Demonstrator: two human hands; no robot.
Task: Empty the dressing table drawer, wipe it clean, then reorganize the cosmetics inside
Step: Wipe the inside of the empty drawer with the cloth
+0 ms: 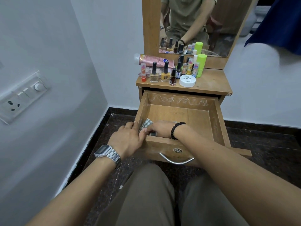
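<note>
The wooden drawer (182,111) of the dressing table is pulled out and holds no cosmetics. My right hand (158,129), with a black bead bracelet, reaches inside at the front left corner and grips a checked cloth (147,123) against the drawer floor. My left hand (128,139), with a silver watch, rests on the drawer's front left corner with its fingers curled over the rim. The cosmetics stand on the table top (210,85): nail polish bottles (165,72), a red lipstick (143,72), a pink tube (151,60), a white jar (187,81) and a green stick (200,66).
A mirror (195,25) stands behind the table top. A white wall with a switch panel (21,97) is close on the left. The drawer front has a metal handle (176,159) and a lock. My knees sit just below it over a dark floor.
</note>
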